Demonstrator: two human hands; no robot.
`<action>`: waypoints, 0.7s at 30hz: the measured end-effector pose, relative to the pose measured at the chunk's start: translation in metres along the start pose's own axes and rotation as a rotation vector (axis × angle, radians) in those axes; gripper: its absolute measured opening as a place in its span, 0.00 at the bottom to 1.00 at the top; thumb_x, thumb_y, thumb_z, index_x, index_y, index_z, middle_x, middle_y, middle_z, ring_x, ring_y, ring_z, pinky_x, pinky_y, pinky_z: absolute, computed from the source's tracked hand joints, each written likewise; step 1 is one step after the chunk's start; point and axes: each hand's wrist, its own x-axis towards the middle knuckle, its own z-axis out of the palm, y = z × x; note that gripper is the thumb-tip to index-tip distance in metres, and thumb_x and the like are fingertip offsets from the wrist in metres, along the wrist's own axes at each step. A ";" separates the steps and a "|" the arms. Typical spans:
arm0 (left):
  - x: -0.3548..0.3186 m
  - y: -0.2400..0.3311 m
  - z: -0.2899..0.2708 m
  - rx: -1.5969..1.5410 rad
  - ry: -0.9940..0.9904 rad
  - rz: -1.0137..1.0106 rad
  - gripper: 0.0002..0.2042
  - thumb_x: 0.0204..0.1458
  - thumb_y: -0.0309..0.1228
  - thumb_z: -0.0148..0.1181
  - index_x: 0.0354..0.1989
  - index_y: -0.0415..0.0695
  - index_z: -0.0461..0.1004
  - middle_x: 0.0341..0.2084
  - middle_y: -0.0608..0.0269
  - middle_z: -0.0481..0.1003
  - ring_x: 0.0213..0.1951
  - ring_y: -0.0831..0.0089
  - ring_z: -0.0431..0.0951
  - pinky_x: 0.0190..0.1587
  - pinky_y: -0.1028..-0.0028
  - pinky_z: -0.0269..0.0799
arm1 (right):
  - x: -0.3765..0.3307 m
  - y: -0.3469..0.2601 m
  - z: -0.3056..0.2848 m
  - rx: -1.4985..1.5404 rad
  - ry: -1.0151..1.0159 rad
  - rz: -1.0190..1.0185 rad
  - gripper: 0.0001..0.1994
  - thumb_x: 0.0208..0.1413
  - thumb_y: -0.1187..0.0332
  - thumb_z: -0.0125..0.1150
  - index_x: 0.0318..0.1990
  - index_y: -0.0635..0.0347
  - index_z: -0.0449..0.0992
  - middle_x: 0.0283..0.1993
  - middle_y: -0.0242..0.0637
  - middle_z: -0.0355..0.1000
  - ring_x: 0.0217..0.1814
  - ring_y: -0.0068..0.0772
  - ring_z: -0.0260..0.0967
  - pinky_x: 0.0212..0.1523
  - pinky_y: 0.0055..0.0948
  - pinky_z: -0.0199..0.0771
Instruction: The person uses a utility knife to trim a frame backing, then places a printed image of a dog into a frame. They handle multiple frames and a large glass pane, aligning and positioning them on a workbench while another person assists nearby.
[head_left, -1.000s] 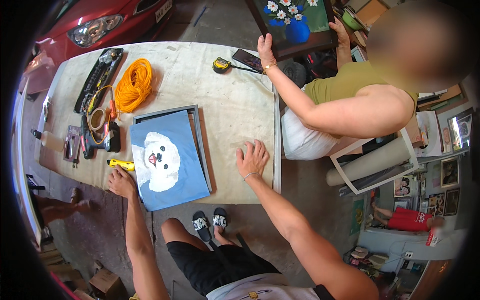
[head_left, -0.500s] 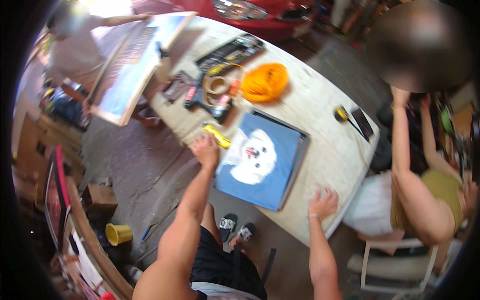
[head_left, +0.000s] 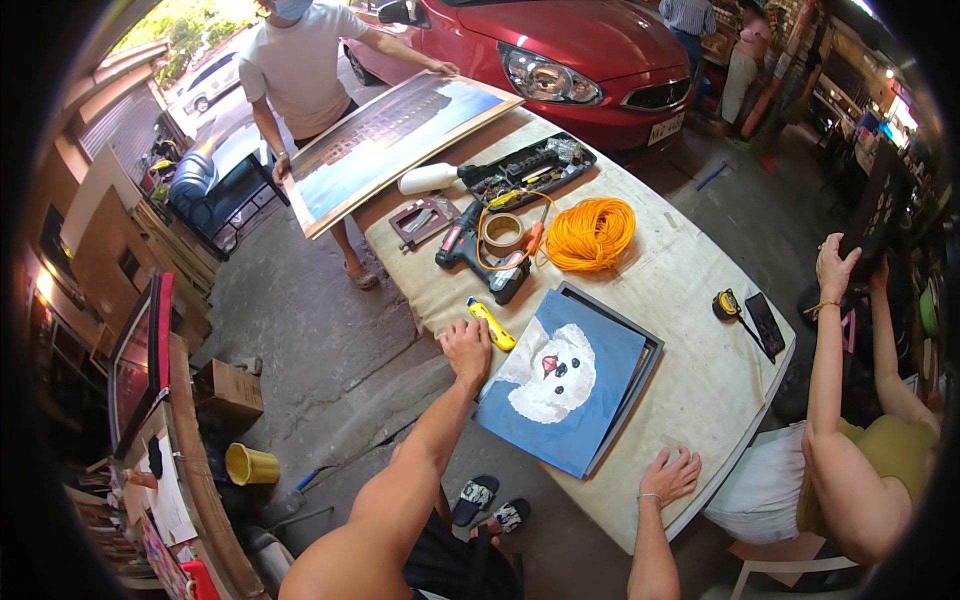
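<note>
My left hand [head_left: 467, 350] rests on the table's near-left edge, fingers lightly bent and apart, with nothing visible in it. Just beyond its fingertips lies a yellow utility knife [head_left: 490, 324]; whether they touch is unclear. My right hand [head_left: 673, 476] lies flat on the table [head_left: 715, 400] with its fingers spread. Between my hands a blue painting of a white dog [head_left: 560, 375] lies askew on a dark frame [head_left: 645, 365]. Farther back are a cordless drill [head_left: 485, 255], a tape roll [head_left: 502, 233] and a coil of orange cord [head_left: 592, 233].
Across the table, a person [head_left: 310, 70] holds a large framed picture [head_left: 390, 140] at its far-left corner. An open tool case [head_left: 530, 170] lies nearby. To the right are a tape measure [head_left: 727, 305], a phone [head_left: 765, 325] and another person's raised arms [head_left: 825, 340]. A red car [head_left: 560, 50] stands behind.
The view has swung, so the table sits lower and farther right. The large framed picture has tipped flatter, over the table's far-left corner. My hands keep their places on the table.
</note>
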 end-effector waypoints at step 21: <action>0.000 -0.001 0.003 0.004 0.017 0.010 0.11 0.55 0.39 0.54 0.28 0.46 0.76 0.29 0.60 0.72 0.36 0.59 0.69 0.41 0.60 0.60 | 0.001 -0.001 -0.002 0.017 0.001 -0.033 0.18 0.55 0.55 0.54 0.49 0.53 0.67 0.60 0.43 0.58 0.67 0.44 0.50 0.60 0.47 0.50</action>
